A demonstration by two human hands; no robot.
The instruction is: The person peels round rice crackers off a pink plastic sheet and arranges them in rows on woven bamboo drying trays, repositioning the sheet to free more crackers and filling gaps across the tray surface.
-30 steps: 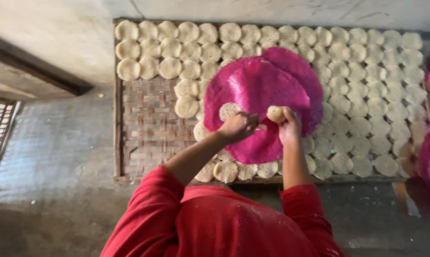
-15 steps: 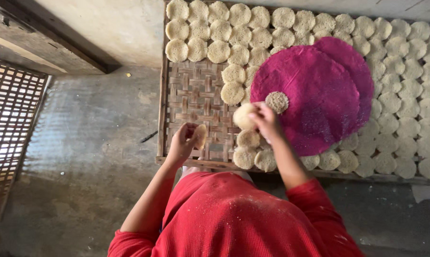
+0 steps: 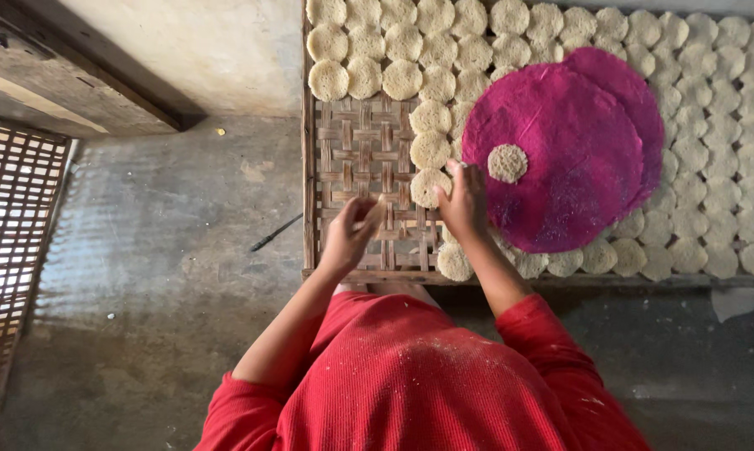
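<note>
Laying pale discs on woven tray (image 3: 344, 150). Left hand (image 3: 348, 230) grips one disc (image 3: 379, 210) over the bare patch; right hand (image 3: 465, 200) presses flat another disc (image 3: 430, 188). Next needs placing beside the row.

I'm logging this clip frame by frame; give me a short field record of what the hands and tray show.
Left hand: holds a pale round cracker over the bare weave
Right hand: rests on pale crackers by the pink sheets
Tray: woven bamboo, mostly covered in rows of pale discs
Pink sheets: two large overlapping rounds, one pale disc on top
Floor: grey concrete
</note>
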